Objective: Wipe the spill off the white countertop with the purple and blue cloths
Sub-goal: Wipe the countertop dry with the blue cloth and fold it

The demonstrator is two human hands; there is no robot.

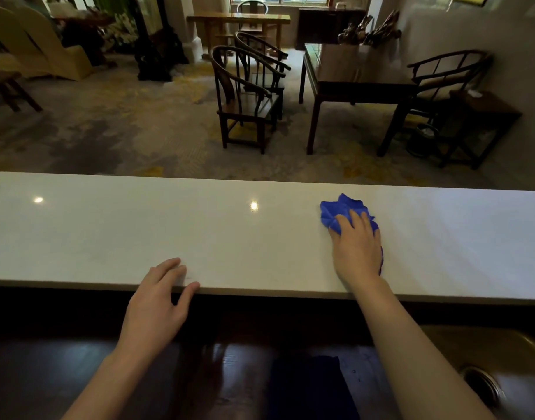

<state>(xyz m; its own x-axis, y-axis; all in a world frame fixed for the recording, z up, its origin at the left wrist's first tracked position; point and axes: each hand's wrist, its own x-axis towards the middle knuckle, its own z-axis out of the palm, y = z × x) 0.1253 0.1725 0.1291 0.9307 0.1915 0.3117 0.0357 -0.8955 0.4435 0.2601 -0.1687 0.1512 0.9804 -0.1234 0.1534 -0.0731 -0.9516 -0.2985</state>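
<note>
A long white countertop (139, 231) runs across the middle of the view. A crumpled blue cloth (340, 209) lies on it right of centre, and my right hand (357, 247) presses flat on top of the cloth, fingers spread over it. My left hand (160, 298) rests empty on the counter's near edge, fingers apart, thumb hooked over the rim. A dark, folded cloth (308, 386) lies on the lower dark surface below; its colour is hard to tell. I cannot make out a spill on the white surface.
Below the counter is a dark wooden ledge (78, 368) with a sink drain (484, 386) at the lower right. Beyond the counter stand dark wooden chairs (248, 98) and a table (351, 77) on a patterned carpet.
</note>
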